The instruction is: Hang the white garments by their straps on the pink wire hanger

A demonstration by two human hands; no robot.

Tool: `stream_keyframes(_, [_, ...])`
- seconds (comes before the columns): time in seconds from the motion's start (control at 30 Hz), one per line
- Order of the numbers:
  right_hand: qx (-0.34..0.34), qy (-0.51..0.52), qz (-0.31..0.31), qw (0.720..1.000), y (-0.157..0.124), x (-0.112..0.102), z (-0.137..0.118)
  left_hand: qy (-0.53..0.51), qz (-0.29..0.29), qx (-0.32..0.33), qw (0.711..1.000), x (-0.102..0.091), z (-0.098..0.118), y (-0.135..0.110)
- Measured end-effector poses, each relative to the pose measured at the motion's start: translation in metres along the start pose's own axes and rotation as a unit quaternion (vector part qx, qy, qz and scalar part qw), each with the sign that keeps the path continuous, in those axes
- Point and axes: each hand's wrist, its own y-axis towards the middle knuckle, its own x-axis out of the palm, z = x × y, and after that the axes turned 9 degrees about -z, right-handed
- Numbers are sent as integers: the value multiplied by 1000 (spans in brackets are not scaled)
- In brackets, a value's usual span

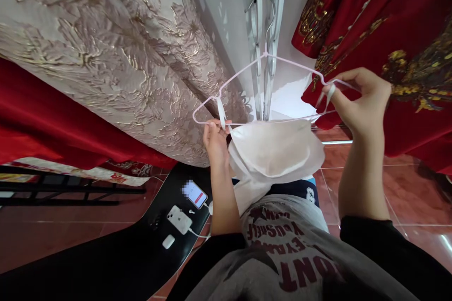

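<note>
A thin pale pink wire hanger hangs by its hook from a white rail ahead of me. A white garment droops below its bottom bar. My left hand is closed at the hanger's left end, pinching the garment's white strap looped over that corner. My right hand is raised at the hanger's right shoulder, fingers pinched on the other strap there.
A beige and gold brocade garment hangs at left, red embroidered garments at right. Below left, a black surface carries two phones, a cable and a small white case. The floor is red tile.
</note>
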Motion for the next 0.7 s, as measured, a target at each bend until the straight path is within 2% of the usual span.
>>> stream_keyframes(0.07, [-53, -26, 18, 998, 3, 5, -11, 0, -7, -10, 1000, -2, -1, 0])
stream_keyframes(0.17, [-142, -19, 84, 986, -4, 23, -21, 6, -18, -10, 1000, -4, -1, 0])
stream_keyframes(0.2, [-150, -5, 65, 986, -9, 31, -22, 7, -20, -7, 1000, -5, 0, 0])
stream_keyframes(0.27, [-135, 23, -55, 989, -20, 51, -23, 7, -25, -3, 1000, -6, 0, 0])
stream_keyframes(0.33, [-103, 16, -205, 973, -32, 72, -19, 19, -25, -2, 1000, -7, -1, -1])
stream_keyframes(0.37, [-88, -2, -249, 964, -37, 82, -17, 33, -27, -5, 999, -9, -1, -2])
stream_keyframes(0.4, [-76, -24, -264, 961, -42, 90, -14, 51, -30, -13, 998, -11, -2, -4])
stream_keyframes(0.47, [-61, -51, -227, 971, -51, 102, -10, 102, -48, -33, 993, -16, 0, -10])
stream_keyframes(0.57, [-61, -35, -155, 985, -59, 107, -10, 194, -97, -48, 975, -20, 14, -20])
stream_keyframes(0.63, [-61, -22, -149, 987, -62, 106, -12, 220, -128, -48, 966, -17, 31, -23])
stream_keyframes(0.7, [-61, -13, -152, 986, -63, 107, -15, 178, -152, -53, 971, -10, 53, -20])
